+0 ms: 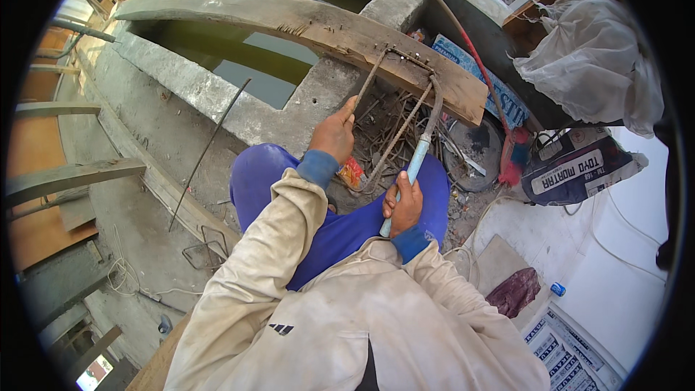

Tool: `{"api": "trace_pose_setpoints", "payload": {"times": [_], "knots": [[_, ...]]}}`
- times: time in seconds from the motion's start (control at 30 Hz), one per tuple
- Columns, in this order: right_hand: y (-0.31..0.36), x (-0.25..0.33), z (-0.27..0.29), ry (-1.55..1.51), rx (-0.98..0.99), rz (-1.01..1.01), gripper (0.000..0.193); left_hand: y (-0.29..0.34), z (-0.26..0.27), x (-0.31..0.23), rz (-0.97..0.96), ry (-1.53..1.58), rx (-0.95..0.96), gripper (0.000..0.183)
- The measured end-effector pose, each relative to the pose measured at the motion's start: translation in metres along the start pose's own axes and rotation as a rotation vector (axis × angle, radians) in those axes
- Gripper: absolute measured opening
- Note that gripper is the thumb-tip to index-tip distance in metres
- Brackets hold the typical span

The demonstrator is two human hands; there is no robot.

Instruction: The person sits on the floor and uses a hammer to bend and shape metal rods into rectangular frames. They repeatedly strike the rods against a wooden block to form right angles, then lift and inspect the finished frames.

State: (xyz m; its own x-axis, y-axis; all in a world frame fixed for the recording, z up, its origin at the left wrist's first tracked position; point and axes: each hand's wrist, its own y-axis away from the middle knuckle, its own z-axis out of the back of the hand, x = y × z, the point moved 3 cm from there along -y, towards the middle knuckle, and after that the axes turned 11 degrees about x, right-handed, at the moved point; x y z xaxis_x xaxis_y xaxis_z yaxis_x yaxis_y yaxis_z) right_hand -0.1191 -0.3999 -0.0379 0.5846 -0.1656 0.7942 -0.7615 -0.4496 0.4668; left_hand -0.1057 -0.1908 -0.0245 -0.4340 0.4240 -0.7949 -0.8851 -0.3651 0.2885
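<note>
Bent metal bar held against a wooden beam. The thin, rust-brown bar [370, 78] is pinched between the curled fingers and thumb of the left hand [333, 134]; the end within that grip is hidden. Ahead of the grip, the bar is carried up to the beam [452, 88], turned across its top among small upright pins [417, 56], and apparently led back down between the two hands, where a rounded bend is seen just left of the right grip. A lever [416, 159] with a pale blue handle is encircled by the fingers of the right hand [404, 204]; its grey head is set at the bar's far corner, beyond that grip, though how the bar is caught there cannot be told.

The bar is judged to be light but stiff, springy along its straight runs and hardly fragile; roughness from rust, rather than slipperiness, is to be expected. It is best held by the straight run at the left grip, clear of the pins. More weight is presumably felt in the lever, which is best grasped low on the handle, where the greatest leverage is afforded
</note>
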Motion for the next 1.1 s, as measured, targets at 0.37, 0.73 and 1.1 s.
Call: {"api": "trace_pose_setpoints", "payload": {"times": [0.37,0.73,1.1], "knots": [[0.000,0.022,0.054,0.250,0.073,0.182,0.033,0.045,0.004,0.002,0.097,0.555,0.106,0.033],[-0.065,0.029,-0.013,-0.464,0.209,0.070,0.020,0.031,0.013,0.006,0.068,0.348,-0.135,0.029],[-0.053,0.083,-0.031,-0.201,0.403,0.387,0.031,0.066,0.064,-0.063,-0.355,0.587,-0.212,0.028]]}}
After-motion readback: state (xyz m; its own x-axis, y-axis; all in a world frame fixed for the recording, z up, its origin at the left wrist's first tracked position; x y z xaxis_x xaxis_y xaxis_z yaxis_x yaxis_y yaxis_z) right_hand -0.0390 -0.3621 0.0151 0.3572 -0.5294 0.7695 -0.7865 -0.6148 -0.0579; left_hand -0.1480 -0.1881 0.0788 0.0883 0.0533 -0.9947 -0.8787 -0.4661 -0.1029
